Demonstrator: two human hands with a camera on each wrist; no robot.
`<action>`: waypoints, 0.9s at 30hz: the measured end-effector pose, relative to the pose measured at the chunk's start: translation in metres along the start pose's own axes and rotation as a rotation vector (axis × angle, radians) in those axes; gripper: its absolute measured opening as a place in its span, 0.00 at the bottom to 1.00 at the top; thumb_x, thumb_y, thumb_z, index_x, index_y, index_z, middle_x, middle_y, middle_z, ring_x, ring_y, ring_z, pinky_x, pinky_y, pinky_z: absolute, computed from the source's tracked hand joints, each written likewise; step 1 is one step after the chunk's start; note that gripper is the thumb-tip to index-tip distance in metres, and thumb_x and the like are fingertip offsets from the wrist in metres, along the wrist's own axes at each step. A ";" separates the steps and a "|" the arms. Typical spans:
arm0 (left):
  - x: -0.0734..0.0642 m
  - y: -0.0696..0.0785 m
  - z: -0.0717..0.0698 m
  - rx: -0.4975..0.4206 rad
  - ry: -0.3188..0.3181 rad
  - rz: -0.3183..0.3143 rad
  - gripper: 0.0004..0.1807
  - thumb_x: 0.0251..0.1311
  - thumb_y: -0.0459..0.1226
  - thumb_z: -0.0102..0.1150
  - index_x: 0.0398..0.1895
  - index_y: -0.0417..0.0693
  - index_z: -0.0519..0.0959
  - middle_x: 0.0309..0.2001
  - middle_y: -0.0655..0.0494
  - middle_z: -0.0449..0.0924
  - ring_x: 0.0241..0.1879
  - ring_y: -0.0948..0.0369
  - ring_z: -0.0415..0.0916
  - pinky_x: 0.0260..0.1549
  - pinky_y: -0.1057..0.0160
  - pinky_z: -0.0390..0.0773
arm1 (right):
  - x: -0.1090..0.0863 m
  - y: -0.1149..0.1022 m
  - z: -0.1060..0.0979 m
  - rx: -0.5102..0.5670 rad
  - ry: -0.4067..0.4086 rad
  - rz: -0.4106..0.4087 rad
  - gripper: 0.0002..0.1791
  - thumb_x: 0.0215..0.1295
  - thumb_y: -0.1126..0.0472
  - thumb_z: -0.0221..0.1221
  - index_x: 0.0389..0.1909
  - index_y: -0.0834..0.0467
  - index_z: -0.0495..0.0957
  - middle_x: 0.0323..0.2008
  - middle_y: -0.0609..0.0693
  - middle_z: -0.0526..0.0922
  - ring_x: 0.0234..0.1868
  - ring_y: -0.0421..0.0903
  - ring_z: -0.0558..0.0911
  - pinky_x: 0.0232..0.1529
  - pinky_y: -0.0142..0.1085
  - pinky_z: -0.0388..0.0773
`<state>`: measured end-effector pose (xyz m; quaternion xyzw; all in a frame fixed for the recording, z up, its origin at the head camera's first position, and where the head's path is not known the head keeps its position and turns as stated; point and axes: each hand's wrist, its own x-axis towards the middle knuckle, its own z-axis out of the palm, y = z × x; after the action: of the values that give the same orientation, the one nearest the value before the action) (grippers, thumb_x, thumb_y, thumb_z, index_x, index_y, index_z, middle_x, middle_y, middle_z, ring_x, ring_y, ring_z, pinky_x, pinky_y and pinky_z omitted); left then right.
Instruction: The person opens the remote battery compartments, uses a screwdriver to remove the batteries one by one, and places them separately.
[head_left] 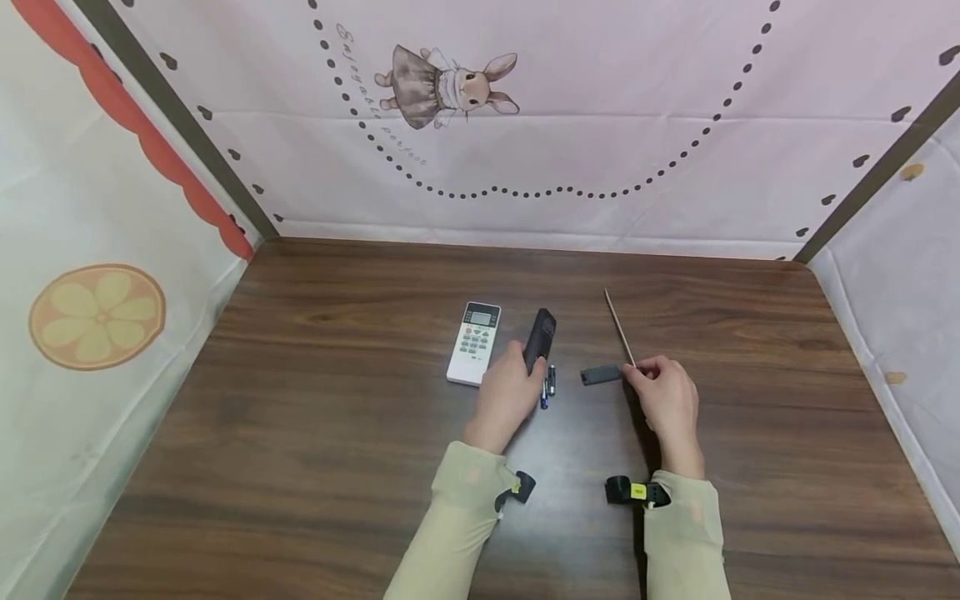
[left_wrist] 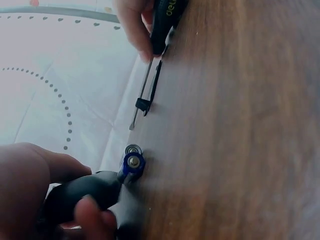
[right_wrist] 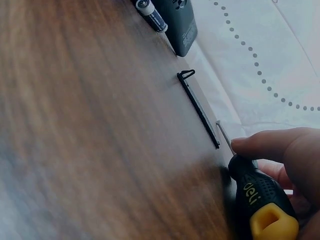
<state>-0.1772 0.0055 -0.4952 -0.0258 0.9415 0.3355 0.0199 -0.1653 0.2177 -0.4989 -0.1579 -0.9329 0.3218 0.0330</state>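
In the head view my left hand [head_left: 504, 400] grips a black remote control [head_left: 540, 335], thumb on its near side. Two small batteries, a blue one [head_left: 544, 397] and a darker one [head_left: 552, 380], lie side by side on the table just right of that hand. My right hand [head_left: 667, 400] holds a screwdriver [right_wrist: 252, 192] with a black and yellow handle, fingers where the handle meets the metal shaft [head_left: 619, 327]. The shaft points away from me. A thin dark battery cover [head_left: 600, 375] with a small clip lies just left of the right hand's fingertips.
A white remote control [head_left: 474, 343] with a small screen lies left of the black one. The brown wooden table [head_left: 300, 433] is bordered by a printed cloth [head_left: 585, 100] at the back and cloth on both sides. Black camera straps circle both wrists.
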 end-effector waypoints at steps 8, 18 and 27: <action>0.000 0.002 -0.002 0.068 0.031 0.047 0.18 0.57 0.47 0.51 0.42 0.43 0.72 0.25 0.57 0.71 0.21 0.61 0.68 0.15 0.66 0.65 | 0.001 -0.003 -0.005 0.003 -0.035 0.013 0.19 0.56 0.44 0.56 0.38 0.56 0.77 0.25 0.49 0.72 0.27 0.49 0.71 0.28 0.36 0.61; -0.001 0.001 -0.003 0.111 0.031 0.063 0.21 0.56 0.46 0.55 0.49 0.45 0.71 0.29 0.55 0.74 0.23 0.61 0.70 0.16 0.66 0.66 | 0.000 -0.003 -0.004 -0.005 -0.039 0.014 0.20 0.56 0.44 0.56 0.38 0.56 0.77 0.26 0.49 0.72 0.27 0.49 0.70 0.27 0.36 0.61; -0.005 -0.002 -0.004 0.164 0.016 0.034 0.27 0.57 0.48 0.52 0.59 0.48 0.65 0.38 0.50 0.70 0.25 0.58 0.70 0.17 0.63 0.67 | -0.001 -0.002 -0.003 -0.008 -0.034 0.017 0.20 0.55 0.43 0.56 0.37 0.56 0.78 0.25 0.49 0.72 0.27 0.49 0.70 0.27 0.36 0.61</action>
<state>-0.1726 0.0012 -0.4933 -0.0108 0.9663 0.2571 0.0087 -0.1643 0.2180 -0.4955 -0.1607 -0.9332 0.3211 0.0139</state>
